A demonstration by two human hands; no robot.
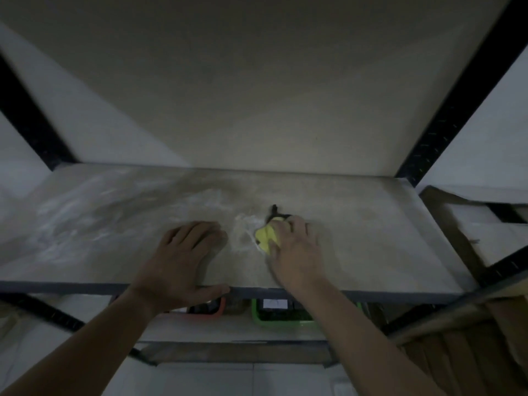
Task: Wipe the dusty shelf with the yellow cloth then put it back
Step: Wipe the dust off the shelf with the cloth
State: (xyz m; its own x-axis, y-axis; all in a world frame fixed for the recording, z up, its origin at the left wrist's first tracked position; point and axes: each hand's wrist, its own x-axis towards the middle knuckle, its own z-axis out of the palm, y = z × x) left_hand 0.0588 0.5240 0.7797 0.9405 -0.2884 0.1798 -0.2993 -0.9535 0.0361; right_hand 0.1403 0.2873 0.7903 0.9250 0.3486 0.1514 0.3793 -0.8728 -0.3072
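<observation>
Only one yellow cloth [264, 236], two hands [183, 261] [297, 252]

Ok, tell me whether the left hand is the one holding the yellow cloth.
No, the right hand grips the yellow cloth, while the left hand rests flat on the shelf, holding nothing.

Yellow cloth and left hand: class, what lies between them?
Head view: only white dust smears on the shelf, between left hand and yellow cloth.

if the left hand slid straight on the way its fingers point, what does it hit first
Only dust on the shelf, then probably its back edge; the cloth under the right hand lies off to the side.
</observation>
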